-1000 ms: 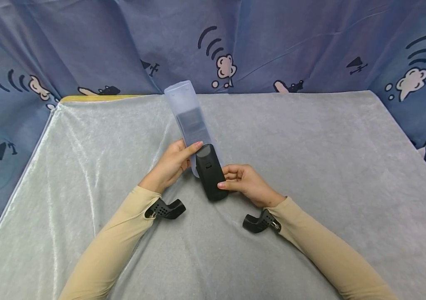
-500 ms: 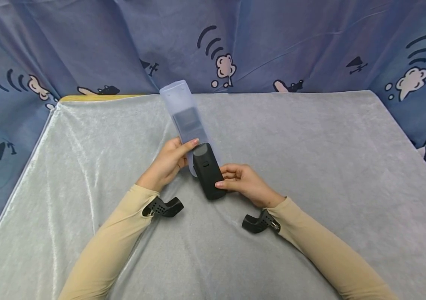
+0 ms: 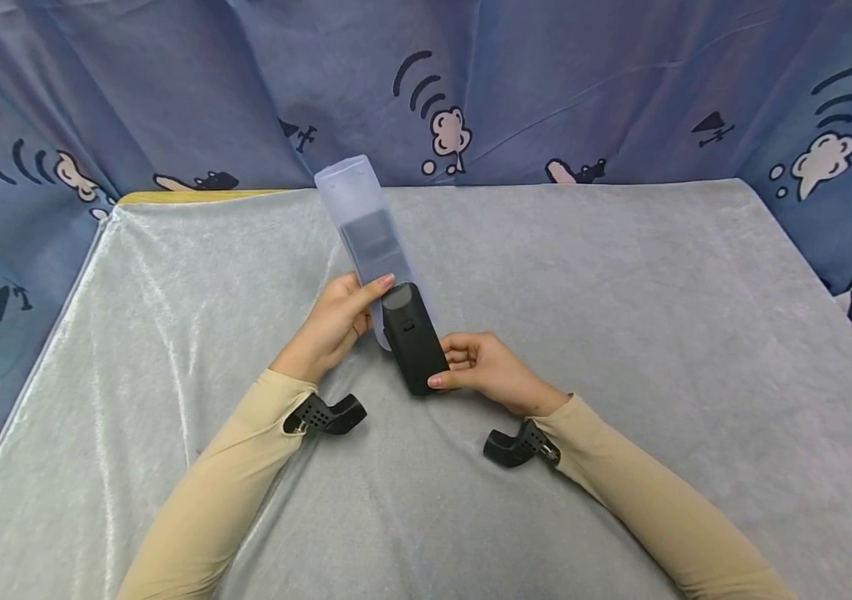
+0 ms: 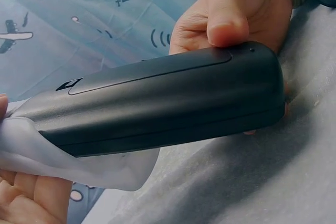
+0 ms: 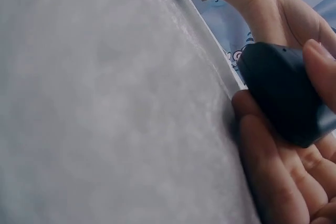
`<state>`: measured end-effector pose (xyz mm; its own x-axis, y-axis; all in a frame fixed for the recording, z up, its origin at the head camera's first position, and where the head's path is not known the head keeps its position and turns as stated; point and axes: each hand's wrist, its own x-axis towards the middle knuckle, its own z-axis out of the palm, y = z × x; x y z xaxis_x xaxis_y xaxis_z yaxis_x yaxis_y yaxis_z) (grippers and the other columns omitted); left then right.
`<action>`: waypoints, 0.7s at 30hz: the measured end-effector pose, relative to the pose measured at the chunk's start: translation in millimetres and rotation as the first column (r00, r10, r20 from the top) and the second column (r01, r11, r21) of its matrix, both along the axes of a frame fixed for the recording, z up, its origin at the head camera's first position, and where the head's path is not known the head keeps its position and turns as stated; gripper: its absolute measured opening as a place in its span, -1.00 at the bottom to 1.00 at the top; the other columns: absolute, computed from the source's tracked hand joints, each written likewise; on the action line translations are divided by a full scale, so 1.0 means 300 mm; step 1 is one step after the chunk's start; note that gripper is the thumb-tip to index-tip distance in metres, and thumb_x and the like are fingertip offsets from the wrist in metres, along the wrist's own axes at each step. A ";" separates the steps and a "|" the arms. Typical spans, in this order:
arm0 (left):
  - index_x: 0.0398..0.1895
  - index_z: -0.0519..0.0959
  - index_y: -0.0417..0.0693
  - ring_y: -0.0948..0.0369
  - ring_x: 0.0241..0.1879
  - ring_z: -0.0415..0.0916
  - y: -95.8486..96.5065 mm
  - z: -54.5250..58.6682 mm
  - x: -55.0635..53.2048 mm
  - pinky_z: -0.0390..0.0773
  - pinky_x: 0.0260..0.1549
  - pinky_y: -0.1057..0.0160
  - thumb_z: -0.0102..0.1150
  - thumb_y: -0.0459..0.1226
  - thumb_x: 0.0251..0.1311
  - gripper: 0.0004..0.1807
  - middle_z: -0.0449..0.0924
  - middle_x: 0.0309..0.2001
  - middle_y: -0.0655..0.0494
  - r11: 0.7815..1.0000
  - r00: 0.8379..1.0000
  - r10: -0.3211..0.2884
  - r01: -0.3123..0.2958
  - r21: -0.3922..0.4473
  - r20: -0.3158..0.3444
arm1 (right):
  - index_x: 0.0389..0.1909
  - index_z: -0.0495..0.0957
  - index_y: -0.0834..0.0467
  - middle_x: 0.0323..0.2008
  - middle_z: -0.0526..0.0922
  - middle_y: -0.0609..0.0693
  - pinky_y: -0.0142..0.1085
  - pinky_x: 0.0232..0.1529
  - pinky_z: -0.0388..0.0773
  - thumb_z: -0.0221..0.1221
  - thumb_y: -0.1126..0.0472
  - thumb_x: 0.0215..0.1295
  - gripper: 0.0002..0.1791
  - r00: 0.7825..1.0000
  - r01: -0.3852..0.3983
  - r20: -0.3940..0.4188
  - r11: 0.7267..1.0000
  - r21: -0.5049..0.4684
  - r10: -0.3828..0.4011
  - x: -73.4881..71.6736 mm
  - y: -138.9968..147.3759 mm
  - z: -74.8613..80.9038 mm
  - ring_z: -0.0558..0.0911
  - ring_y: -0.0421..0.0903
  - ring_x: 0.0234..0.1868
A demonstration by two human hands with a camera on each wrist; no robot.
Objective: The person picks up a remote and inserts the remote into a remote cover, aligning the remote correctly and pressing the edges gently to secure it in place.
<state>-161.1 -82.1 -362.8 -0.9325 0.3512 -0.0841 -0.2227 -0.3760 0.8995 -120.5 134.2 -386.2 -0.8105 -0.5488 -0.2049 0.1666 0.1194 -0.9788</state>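
A black remote control (image 3: 414, 343), its back with the battery-cover latch facing up, lies partly inside a translucent silicone sleeve (image 3: 351, 185). The covered part shows dark through the sleeve, whose far end looks unfilled. My left hand (image 3: 330, 323) pinches the sleeve at its opening, thumb on top beside the remote, other fingers underneath and partly hidden. On the remote's bare near end, my right hand (image 3: 492, 368) grips with the thumb above and fingers below. In the left wrist view a loose sleeve flap (image 4: 126, 174) hangs under the remote's body (image 4: 173, 100).
A grey velvet cloth (image 3: 621, 292) covers the table. Blue patterned curtains (image 3: 546, 83) enclose the back and both sides. A yellow strip (image 3: 193, 197) shows along the back left edge. Black camera mounts (image 3: 332, 415) sit at both wrists.
Remote and sleeve have shifted slightly left and away from me, with the left hand moving along. My right thumb sits a little lower on the remote's near end.
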 end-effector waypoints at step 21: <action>-0.06 0.41 -0.27 0.29 -0.22 0.57 0.009 -0.001 0.007 0.55 -0.19 0.34 -0.15 -0.38 0.40 -0.83 0.63 -0.24 0.16 0.998 0.998 -0.057 0.057 -0.018 -0.007 | -0.11 0.48 0.47 -0.29 0.68 0.14 -0.27 -0.19 0.61 0.29 0.49 0.06 -0.65 1.000 0.022 0.004 1.000 -0.012 -0.022 0.004 -0.001 -0.004 0.67 -0.09 -0.26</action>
